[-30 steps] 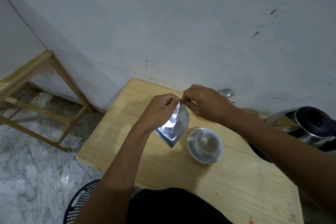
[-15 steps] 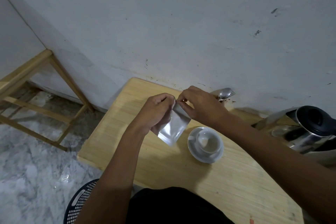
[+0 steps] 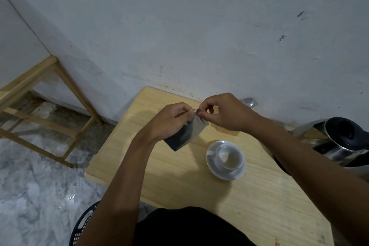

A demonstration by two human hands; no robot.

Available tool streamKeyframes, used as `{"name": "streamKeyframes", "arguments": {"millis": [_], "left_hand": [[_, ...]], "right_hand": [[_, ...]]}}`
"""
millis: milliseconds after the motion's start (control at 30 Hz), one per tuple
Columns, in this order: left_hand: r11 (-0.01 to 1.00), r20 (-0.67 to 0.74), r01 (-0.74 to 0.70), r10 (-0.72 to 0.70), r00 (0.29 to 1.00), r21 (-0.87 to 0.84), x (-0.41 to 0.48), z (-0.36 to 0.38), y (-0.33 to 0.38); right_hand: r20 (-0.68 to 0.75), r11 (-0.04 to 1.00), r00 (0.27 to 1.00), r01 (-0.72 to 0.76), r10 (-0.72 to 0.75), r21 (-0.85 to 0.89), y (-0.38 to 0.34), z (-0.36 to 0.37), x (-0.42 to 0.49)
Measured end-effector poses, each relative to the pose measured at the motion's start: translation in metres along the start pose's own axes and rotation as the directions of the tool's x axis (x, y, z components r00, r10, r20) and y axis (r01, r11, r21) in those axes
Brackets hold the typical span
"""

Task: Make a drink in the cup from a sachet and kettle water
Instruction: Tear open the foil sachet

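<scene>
The desk (image 3: pixel 179 185) stands against a wall, with the kettle (image 3: pixel 343 142) at its right edge. Above the desk near its far edge, the left grip (image 3: pixel 169 120) and the right grip (image 3: pixel 227 114) each pinch the top of the sachet (image 3: pixel 185 136), which hangs tilted between them, off the desk. The cup (image 3: pixel 229 156) sits on a saucer (image 3: pixel 215 170) toward the right edge. A fork (image 3: pixel 249 102) lies at the far edge

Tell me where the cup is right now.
In the head view the cup sits on its saucer on the table, below-right of the sachet and left of the kettle.
</scene>
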State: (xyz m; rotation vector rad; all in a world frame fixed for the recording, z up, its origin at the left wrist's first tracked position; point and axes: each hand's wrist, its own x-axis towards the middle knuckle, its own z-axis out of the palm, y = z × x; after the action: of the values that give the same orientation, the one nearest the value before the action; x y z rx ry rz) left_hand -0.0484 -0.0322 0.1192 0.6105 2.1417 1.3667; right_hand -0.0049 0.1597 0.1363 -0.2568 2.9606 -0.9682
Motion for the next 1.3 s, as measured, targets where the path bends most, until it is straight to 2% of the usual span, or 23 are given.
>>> {"name": "streamKeyframes", "arguments": {"millis": [133, 233, 300, 433, 600, 700, 800, 900, 1000, 1067, 1133, 1300], "left_hand": [[0.998, -0.016, -0.048, 0.049, 0.999, 0.034, -0.001, -0.002, 0.002], [0.994, -0.042, -0.112, 0.112, 0.993, -0.003, 0.001, -0.004, 0.001], [0.988, -0.038, -0.129, 0.126, 0.991, -0.088, 0.002, -0.004, -0.001], [0.967, -0.072, -0.107, 0.093, 0.993, -0.233, 0.003, 0.000, -0.004], [0.947, -0.079, -0.082, 0.060, 0.995, -0.310, 0.003, 0.008, -0.006], [0.960, -0.055, -0.003, -0.013, 0.998, -0.280, 0.005, 0.007, -0.005], [0.970, -0.002, 0.071, -0.074, 0.997, -0.232, 0.005, 0.003, -0.004], [0.980, -0.015, 0.034, -0.038, 0.999, -0.194, 0.006, -0.001, -0.004], [0.988, -0.042, 0.004, -0.010, 0.999, -0.155, 0.008, -0.002, -0.006], [0.979, -0.060, -0.005, -0.007, 0.998, -0.204, 0.010, 0.000, -0.008], [0.945, -0.069, -0.013, -0.010, 0.998, -0.326, 0.009, 0.003, -0.009], [0.858, -0.029, 0.000, -0.018, 0.999, -0.514, 0.010, 0.010, -0.006]], "right_hand": [[-0.003, 1.000, 1.000, -0.004, 0.004, 0.006, 0.001, 0.002, -0.001], [-0.035, 0.999, 0.999, 0.015, -0.014, 0.042, 0.000, 0.004, -0.003], [-0.099, 0.998, 0.993, 0.061, -0.058, 0.031, -0.001, 0.007, -0.005], [-0.269, 0.961, 0.925, 0.238, -0.269, -0.143, -0.001, 0.019, -0.007], [-0.348, 0.895, 0.840, 0.308, -0.415, -0.323, 0.004, 0.027, -0.008], [-0.358, 0.922, 0.863, 0.262, -0.357, -0.286, 0.007, 0.028, -0.010], [-0.356, 0.978, 0.914, 0.151, -0.193, -0.143, 0.002, 0.027, -0.013], [-0.314, 0.995, 0.944, 0.086, -0.098, -0.052, -0.002, 0.023, -0.011], [-0.294, 0.997, 0.953, 0.081, -0.078, -0.002, -0.003, 0.021, -0.010], [-0.329, 0.995, 0.940, 0.101, -0.095, 0.003, -0.002, 0.021, -0.011], [-0.401, 0.990, 0.905, 0.141, -0.141, -0.030, -0.003, 0.024, -0.011], [-0.601, 0.969, 0.761, 0.204, -0.246, -0.138, -0.002, 0.038, -0.014]]}}
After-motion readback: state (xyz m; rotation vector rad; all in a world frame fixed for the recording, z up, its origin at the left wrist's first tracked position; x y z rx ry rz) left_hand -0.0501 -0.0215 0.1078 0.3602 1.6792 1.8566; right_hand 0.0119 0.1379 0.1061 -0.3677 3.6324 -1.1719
